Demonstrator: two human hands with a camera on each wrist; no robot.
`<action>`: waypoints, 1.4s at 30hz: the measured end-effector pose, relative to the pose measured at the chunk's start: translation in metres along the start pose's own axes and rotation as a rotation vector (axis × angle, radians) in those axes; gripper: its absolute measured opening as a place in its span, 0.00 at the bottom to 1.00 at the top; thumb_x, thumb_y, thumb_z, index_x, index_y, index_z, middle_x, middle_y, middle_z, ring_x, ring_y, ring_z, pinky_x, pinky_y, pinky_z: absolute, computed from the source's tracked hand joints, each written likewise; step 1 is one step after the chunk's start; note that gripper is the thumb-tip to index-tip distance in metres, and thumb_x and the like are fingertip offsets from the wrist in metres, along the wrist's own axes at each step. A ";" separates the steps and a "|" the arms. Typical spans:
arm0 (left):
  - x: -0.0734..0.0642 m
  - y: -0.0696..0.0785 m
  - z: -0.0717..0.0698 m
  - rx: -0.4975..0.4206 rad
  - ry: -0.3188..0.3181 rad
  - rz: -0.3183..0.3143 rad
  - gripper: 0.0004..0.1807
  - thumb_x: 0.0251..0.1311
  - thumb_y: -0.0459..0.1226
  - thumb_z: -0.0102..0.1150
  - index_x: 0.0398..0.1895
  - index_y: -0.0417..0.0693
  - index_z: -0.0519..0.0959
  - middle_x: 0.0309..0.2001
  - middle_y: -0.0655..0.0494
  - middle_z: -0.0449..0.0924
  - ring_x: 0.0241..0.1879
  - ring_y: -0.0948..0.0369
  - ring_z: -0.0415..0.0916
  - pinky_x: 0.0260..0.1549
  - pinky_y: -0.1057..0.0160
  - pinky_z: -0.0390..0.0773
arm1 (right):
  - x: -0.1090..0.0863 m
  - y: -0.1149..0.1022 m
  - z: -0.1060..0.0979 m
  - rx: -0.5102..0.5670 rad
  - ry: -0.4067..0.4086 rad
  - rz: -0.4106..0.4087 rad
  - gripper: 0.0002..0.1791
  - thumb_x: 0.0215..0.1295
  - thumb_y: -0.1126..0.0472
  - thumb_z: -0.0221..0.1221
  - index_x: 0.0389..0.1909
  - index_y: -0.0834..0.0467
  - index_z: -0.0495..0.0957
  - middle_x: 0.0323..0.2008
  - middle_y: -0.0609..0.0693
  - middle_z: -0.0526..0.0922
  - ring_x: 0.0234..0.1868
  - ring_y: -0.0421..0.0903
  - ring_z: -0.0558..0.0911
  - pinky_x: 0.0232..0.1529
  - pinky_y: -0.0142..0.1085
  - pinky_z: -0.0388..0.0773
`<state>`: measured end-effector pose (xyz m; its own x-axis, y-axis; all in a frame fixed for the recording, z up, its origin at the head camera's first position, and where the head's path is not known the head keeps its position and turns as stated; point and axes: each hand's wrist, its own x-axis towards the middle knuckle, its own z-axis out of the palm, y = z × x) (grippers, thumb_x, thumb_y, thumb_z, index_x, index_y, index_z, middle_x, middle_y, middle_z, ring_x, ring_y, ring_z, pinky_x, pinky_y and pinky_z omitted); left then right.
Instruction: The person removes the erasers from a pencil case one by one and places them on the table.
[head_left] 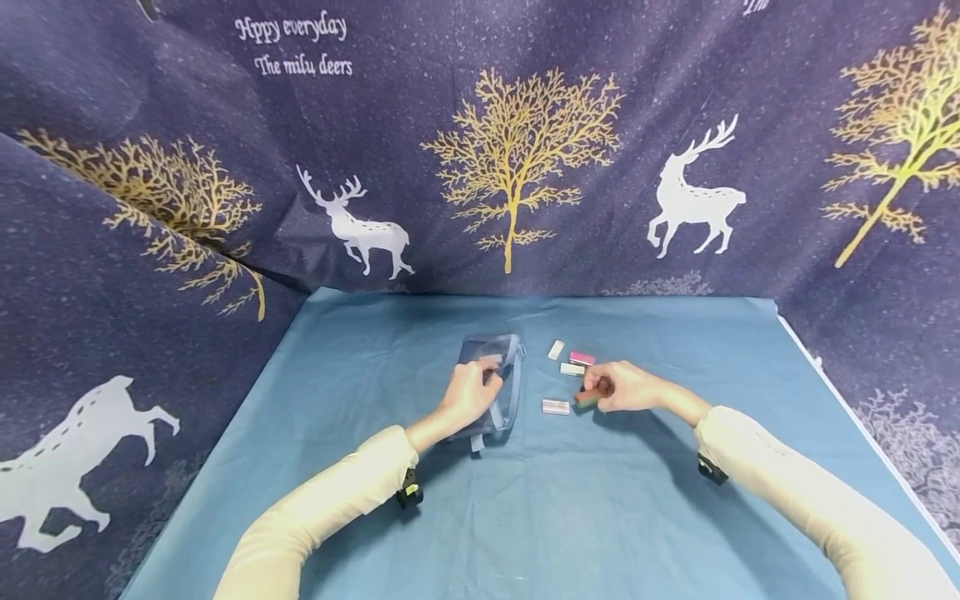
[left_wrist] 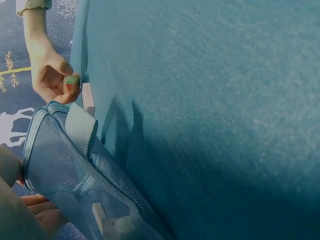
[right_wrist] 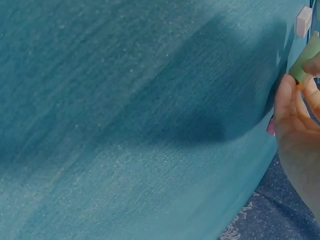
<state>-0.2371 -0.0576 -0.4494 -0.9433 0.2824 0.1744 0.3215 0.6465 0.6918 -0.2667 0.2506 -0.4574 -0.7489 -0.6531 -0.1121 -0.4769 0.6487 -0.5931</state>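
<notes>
A blue mesh zip pouch (head_left: 506, 396) stands on the blue cloth with its mouth toward the right. My left hand (head_left: 471, 392) grips it by the upper edge, and in the left wrist view fingers (left_wrist: 42, 207) show on its far side. Through the mesh a whitish block (left_wrist: 98, 216) is visible. Between thumb and fingers my right hand (head_left: 624, 387) pinches a green and orange eraser (left_wrist: 71, 84), just over the cloth. Beside that hand lie a pink eraser (head_left: 582, 358), a whitish one (head_left: 572, 369) and a pale striped one (head_left: 556, 407).
Another small white eraser (head_left: 557, 349) lies behind the others, near the pouch's zipper pull (head_left: 522, 350). The blue cloth (head_left: 525, 517) covers the table. A dark curtain (head_left: 585, 242) with deer and trees rises along the back and sides.
</notes>
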 end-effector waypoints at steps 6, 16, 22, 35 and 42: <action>0.001 0.000 -0.001 -0.010 0.011 0.005 0.21 0.58 0.34 0.45 0.54 0.40 0.75 0.05 0.58 0.63 0.03 0.67 0.47 0.05 0.72 0.52 | -0.002 -0.002 -0.001 0.033 -0.039 -0.039 0.14 0.46 0.69 0.58 0.35 0.53 0.74 0.26 0.47 0.74 0.23 0.39 0.68 0.26 0.30 0.66; 0.002 0.004 -0.006 -0.015 0.054 -0.051 0.19 0.59 0.34 0.46 0.53 0.45 0.77 0.06 0.60 0.58 0.03 0.66 0.48 0.03 0.71 0.52 | -0.002 0.002 0.001 0.038 -0.084 -0.027 0.15 0.46 0.72 0.56 0.36 0.54 0.75 0.26 0.51 0.74 0.20 0.36 0.64 0.25 0.29 0.64; 0.001 0.004 -0.007 -0.017 0.072 -0.032 0.20 0.59 0.33 0.42 0.52 0.41 0.77 0.05 0.61 0.55 0.03 0.67 0.47 0.03 0.72 0.50 | -0.003 0.004 0.001 0.031 -0.073 -0.023 0.15 0.47 0.70 0.57 0.37 0.53 0.76 0.27 0.48 0.74 0.20 0.36 0.65 0.24 0.29 0.65; 0.005 0.001 -0.005 -0.043 0.144 -0.002 0.21 0.58 0.33 0.41 0.53 0.43 0.77 0.05 0.62 0.56 0.02 0.69 0.49 0.03 0.72 0.51 | 0.000 0.003 0.002 -0.043 0.116 -0.121 0.08 0.57 0.55 0.60 0.37 0.52 0.80 0.28 0.41 0.79 0.23 0.34 0.70 0.27 0.28 0.69; 0.004 0.000 -0.003 -0.046 0.130 0.004 0.21 0.59 0.33 0.43 0.54 0.46 0.76 0.06 0.61 0.56 0.02 0.70 0.49 0.04 0.72 0.52 | 0.005 -0.003 0.001 -0.070 0.223 -0.170 0.05 0.58 0.59 0.58 0.30 0.54 0.81 0.23 0.38 0.78 0.20 0.32 0.68 0.22 0.27 0.66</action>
<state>-0.2414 -0.0586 -0.4462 -0.9457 0.1888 0.2645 0.3239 0.6119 0.7215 -0.2686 0.2450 -0.4572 -0.7349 -0.6573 0.1670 -0.6288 0.5682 -0.5308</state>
